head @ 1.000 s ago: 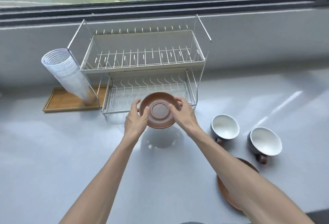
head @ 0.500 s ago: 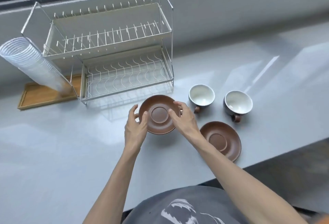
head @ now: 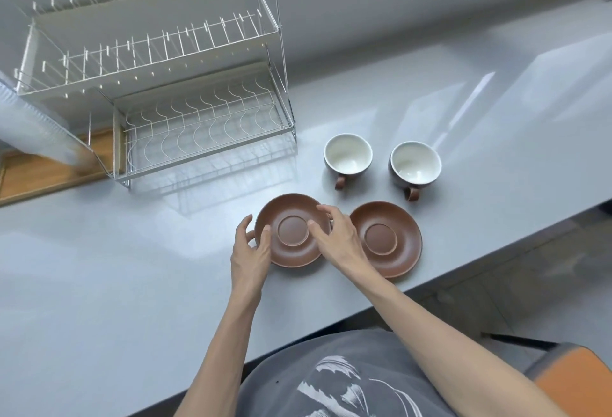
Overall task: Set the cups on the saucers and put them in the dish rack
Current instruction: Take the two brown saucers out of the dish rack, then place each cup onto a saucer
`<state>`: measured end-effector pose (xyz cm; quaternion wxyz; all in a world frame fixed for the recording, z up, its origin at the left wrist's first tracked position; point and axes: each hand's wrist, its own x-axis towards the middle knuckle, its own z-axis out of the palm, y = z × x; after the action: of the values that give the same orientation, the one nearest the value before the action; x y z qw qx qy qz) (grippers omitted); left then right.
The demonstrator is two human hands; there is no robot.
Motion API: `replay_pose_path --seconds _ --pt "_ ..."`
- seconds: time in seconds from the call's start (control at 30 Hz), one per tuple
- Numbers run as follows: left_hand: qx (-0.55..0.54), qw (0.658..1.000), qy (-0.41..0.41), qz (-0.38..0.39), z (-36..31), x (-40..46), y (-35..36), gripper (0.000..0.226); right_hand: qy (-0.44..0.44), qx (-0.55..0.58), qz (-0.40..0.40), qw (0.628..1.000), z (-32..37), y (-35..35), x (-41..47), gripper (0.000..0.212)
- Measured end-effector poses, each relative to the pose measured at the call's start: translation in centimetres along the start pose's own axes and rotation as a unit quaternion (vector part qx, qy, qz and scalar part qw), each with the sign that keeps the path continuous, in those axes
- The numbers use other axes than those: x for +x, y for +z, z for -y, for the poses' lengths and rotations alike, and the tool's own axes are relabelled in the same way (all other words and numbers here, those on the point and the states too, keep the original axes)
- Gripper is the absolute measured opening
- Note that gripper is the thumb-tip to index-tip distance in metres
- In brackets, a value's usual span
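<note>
Two brown saucers lie side by side near the counter's front edge. My left hand (head: 250, 252) and my right hand (head: 337, 241) grip the left saucer (head: 293, 244) by its opposite rims, thumbs resting on its upper face. The right saucer (head: 390, 239) lies flat, touching my right wrist. Behind them stand two dark cups with white insides, the left cup (head: 347, 158) and the right cup (head: 415, 165), both upright with handles toward me. The two-tier wire dish rack (head: 205, 131) stands at the back left with nothing in it.
A stack of clear plastic cups (head: 29, 131) leans on a wooden tray (head: 36, 174) left of the rack. The grey counter's front edge (head: 463, 274) runs diagonally at the right, with floor below. A wall rises behind the rack.
Both hands have brought the saucer back from in front of the rack's lower tier and lowered it beside the other saucer. The view has tilted down and shifted right.
</note>
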<state>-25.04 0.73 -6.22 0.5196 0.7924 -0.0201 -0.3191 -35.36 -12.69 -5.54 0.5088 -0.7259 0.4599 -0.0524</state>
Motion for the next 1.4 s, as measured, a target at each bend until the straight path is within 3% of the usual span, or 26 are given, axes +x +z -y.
replay_pose_path --seconds 0.6,0.77,0.93,1.03,1.17,1.3,1.4 --pt "0.067 0.998 -0.004 -0.021 -0.5 0.1 0.8 0.053 0.006 -0.041 0.027 0.999 -0.4 -0.1 -0.1 0.051" --pt "0.161 0.987 0.020 0.000 -0.8 0.2 0.9 0.056 0.002 -0.073 0.039 0.997 -0.4 -0.4 0.0 0.049" --pt "0.396 0.916 0.039 0.045 -2.4 0.8 0.7 0.056 0.003 -0.105 0.076 0.992 -0.2 -1.9 0.9 0.046" --pt "0.471 0.878 0.064 0.055 -4.1 0.9 1.0 0.055 0.016 -0.098 0.095 0.991 0.2 -3.8 1.3 0.045" --pt "0.557 0.817 0.113 0.095 -7.5 0.7 2.8 0.056 0.003 -0.104 0.056 0.993 0.7 -7.0 1.5 0.045" --pt "0.558 0.799 0.179 0.132 -10.7 0.4 6.5 0.055 0.000 -0.130 -0.025 0.991 0.4 -11.1 1.7 0.043" --pt "0.531 0.806 0.223 0.138 -12.2 0.2 9.9 0.051 0.008 -0.136 -0.104 0.985 -0.3 -13.9 1.8 0.043"
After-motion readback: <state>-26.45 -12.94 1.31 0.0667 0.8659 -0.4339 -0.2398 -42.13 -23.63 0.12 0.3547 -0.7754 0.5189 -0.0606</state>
